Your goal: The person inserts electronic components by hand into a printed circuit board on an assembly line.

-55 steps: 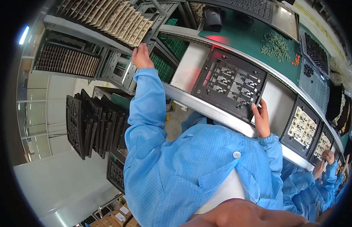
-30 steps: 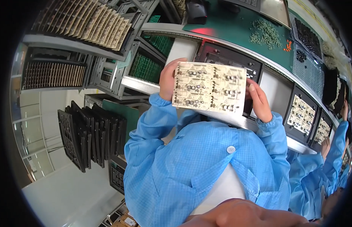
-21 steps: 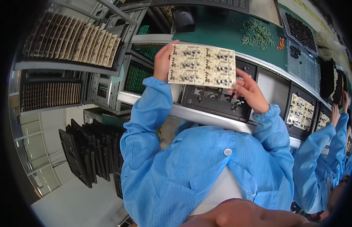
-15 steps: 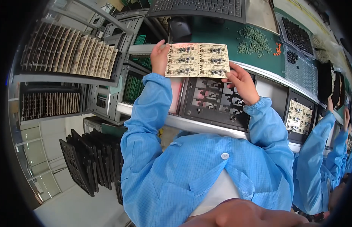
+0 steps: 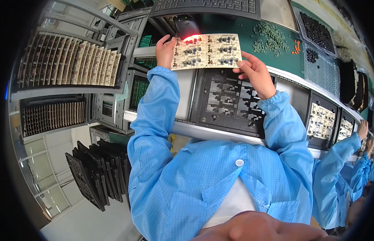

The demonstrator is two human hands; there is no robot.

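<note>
Between my two hands I hold up a cream circuit board (image 5: 207,52) with rows of small dark components. My left hand (image 5: 165,52) grips its left edge, and my right hand (image 5: 255,72) pinches its lower right corner. The board's upper left part lies at the front of a black scanner (image 5: 186,26), whose red light falls on the components there. Below the board, a black fixture tray (image 5: 231,120) with cut-out slots rests on the line in front of me.
A rack of upright boards (image 5: 70,60) stands at the left, with black trays (image 5: 98,172) below. A keyboard (image 5: 205,7) lies at the back. Green parts (image 5: 271,38) and orange parts (image 5: 296,47) are heaped on the bench. Another person's sleeve (image 5: 335,156) reaches in at the right, near filled fixtures.
My hands have raised the board up and slightly left, nearer the scanner. The red glow is now brighter on its top edge. At the right, a co-worker's hand has moved down toward a fixture.
</note>
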